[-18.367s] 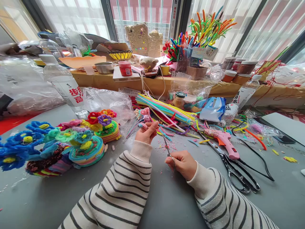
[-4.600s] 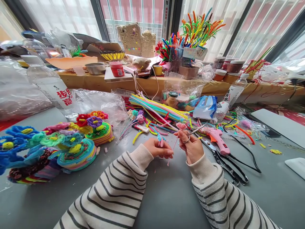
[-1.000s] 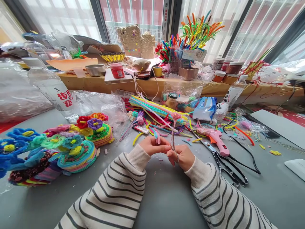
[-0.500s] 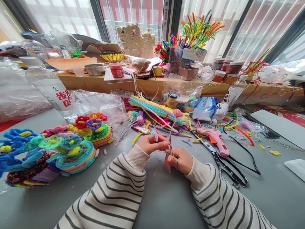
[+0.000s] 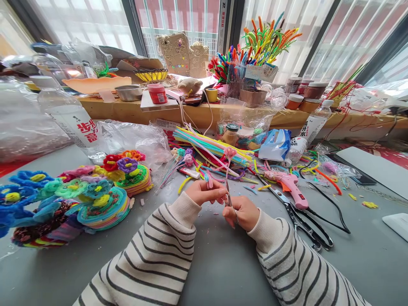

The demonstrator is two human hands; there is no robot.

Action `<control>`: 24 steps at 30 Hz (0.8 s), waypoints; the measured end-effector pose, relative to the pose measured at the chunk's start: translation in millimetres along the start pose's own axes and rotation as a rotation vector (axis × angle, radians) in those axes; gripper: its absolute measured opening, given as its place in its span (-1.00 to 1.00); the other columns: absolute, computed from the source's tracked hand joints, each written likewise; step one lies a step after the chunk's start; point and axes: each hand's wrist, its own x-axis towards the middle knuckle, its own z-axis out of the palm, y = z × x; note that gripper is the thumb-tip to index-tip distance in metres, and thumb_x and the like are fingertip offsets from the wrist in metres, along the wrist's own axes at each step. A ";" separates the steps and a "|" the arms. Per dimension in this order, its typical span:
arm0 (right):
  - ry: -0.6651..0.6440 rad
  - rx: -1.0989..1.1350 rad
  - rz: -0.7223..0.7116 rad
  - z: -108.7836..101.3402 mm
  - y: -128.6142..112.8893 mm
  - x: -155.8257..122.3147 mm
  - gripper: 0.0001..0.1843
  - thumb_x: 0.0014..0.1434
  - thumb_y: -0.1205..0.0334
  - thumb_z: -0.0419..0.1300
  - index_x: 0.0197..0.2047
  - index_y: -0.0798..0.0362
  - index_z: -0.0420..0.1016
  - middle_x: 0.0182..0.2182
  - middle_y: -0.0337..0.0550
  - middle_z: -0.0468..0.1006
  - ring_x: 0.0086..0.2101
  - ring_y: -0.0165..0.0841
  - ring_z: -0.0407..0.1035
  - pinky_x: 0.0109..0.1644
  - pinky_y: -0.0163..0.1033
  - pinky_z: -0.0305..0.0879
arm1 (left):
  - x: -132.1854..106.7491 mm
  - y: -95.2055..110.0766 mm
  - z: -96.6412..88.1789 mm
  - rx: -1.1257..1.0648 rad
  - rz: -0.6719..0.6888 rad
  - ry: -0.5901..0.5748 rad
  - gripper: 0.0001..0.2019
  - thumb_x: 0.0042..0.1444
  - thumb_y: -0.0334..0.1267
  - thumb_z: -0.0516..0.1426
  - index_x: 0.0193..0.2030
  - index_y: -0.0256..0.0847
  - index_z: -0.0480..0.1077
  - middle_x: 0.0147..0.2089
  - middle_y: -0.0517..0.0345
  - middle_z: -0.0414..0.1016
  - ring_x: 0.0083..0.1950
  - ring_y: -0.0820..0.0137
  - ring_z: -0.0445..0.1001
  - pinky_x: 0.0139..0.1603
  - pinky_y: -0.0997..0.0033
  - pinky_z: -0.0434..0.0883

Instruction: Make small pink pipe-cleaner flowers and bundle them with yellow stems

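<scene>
My left hand (image 5: 206,192) is closed, its fingertips pinching the stem of a pink pipe-cleaner flower (image 5: 230,153). The flower's head stands upright above the fingers, and a pink fuzzy end (image 5: 209,180) pokes out over the same hand. My right hand (image 5: 245,211) grips small metal scissors (image 5: 228,196) by the handles, fingers curled through the loops. The blades point up and away, right beside the left fingertips and the stem. Whether the blades touch the stem I cannot make out.
Finished fuzzy flowers (image 5: 98,189) stand at the left. Behind my hands lies a pile of pipe cleaners (image 5: 204,146). To the right are a pink glue gun (image 5: 291,187) with its cord and large black-handled shears (image 5: 296,221). A water bottle (image 5: 72,117) leans at the back left.
The flower's head has tipped slightly left and down. My right fingers have curled in closer around the scissors. Both hands stay in nearly the same place.
</scene>
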 end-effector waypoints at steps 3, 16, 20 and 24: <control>0.003 0.014 0.032 0.7 -0.6 0.8 -0.30 -0.04 -0.29 -0.20 -0.88 0.09 0.18 -0.84 -0.23 0.25 -0.69 -0.50 0.15 -0.53 -0.36 0.10 | -0.1 -1.0 -0.6 0.000 0.008 -0.009 -0.82 -0.20 -0.21 0.16 -0.55 -0.32 0.34 -0.59 0.22 0.36 -0.57 0.60 0.27 -0.61 0.57 0.09; -0.101 0.074 -0.034 1.7 5.6 0.4 -0.29 -0.01 -0.28 -0.25 -0.82 0.11 0.22 -0.80 -0.21 0.26 -0.67 -0.49 0.17 -0.51 -0.36 0.13 | 1.7 -4.2 0.1 -0.071 0.032 -0.085 -0.83 -0.18 -0.22 0.16 -0.52 -0.31 0.32 -0.57 0.23 0.38 -0.58 0.62 0.26 -0.61 0.58 0.06; -0.085 0.054 -0.021 1.5 4.8 0.2 -0.29 -0.02 -0.29 -0.24 -0.82 0.13 0.23 -0.81 -0.23 0.26 -0.68 -0.50 0.18 -0.52 -0.38 0.13 | 2.3 -5.7 -1.3 -0.061 0.039 -0.085 -0.83 -0.17 -0.22 0.15 -0.52 -0.31 0.32 -0.57 0.23 0.38 -0.56 0.61 0.27 -0.60 0.57 0.08; -0.065 0.007 -0.018 1.3 2.9 -0.3 -0.27 -0.03 -0.30 -0.24 -0.83 0.14 0.23 -0.81 -0.22 0.26 -0.68 -0.52 0.18 -0.54 -0.39 0.11 | 3.2 -7.6 -3.0 -0.054 0.051 -0.091 -0.84 -0.16 -0.22 0.15 -0.52 -0.30 0.32 -0.57 0.23 0.38 -0.55 0.60 0.28 -0.59 0.57 0.10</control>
